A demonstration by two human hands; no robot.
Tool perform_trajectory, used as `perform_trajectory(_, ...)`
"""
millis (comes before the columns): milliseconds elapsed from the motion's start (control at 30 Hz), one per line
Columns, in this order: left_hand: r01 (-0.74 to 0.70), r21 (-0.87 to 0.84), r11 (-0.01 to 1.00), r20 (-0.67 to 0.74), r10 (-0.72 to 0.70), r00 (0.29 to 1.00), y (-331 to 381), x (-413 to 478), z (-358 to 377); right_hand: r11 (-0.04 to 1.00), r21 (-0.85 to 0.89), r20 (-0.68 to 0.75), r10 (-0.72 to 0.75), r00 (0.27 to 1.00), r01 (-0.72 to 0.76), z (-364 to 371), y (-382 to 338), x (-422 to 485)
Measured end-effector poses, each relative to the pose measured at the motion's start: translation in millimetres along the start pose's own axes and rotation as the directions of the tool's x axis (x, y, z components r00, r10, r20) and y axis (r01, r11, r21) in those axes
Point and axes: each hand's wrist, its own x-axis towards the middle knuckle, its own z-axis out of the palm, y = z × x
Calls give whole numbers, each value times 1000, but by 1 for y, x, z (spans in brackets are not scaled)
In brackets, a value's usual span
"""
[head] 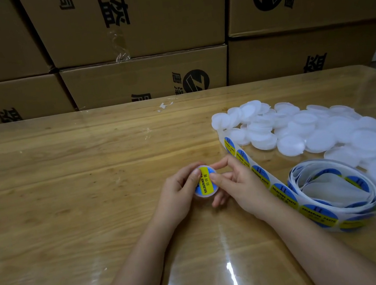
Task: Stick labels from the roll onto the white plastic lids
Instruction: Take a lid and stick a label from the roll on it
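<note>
One lid (204,183), one label (205,180) on it, pinched between left hand (177,192) and right hand (232,182) fingers. Right of the lid: one roll (334,192), pile of lids (313,129), too many to count.

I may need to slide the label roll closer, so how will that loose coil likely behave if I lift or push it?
Probably floppy: the label roll lies as a slack, uneven coil, not a tight spool. Lifted from one spot, it would likely sag and spill loops. Its strip trails toward the pile of white lids, so a push may drag the tail and nudge lids. It looks light, being thin backing paper.
</note>
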Motion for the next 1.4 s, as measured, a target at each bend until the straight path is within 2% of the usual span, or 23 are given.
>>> perform_trajectory(167,-4,101,995,40,0,999,2,-2,1,996,-86,-12,29,1000,-30,0,3,2)
perform_trajectory(433,26,256,966,-25,-20,999,-3,-2,1,980,-196,124,60,990,-35,3,-2,-2)
perform_trajectory(567,36,279,960,-38,-26,999,-6,-1,1,982,-186,118,59,991,-36,3,-3,-2)
perform_trajectory(667,24,224,974,-27,-18,999,-3,-1,1,986,-163,101,61,993,-44,2,-1,-1)
perform_trajectory(767,16,139,990,52,-23,998,1,-1,2,993,-111,29,36,999,-33,1,-1,-1)
perform_trajectory(867,113,-92,989,137,-100,985,1,-1,-4,999,14,-117,35,993,-34,-1,-3,1)
perform_trajectory(967,146,-170,975,148,-121,982,2,-1,-8,993,115,-168,31,985,-12,0,-6,1)
perform_trajectory(1100,138,-214,967,43,-131,990,3,-1,-6,976,215,-116,50,992,-25,1,-8,0)
perform_trajectory(1300,107,-113,988,-105,-119,987,0,-1,-4,996,86,28,31,999,-33,1,-4,0)
perform_trajectory(1400,92,-58,994,-115,-98,988,0,-2,-3,991,129,72,37,997,-46,-2,-6,-1)
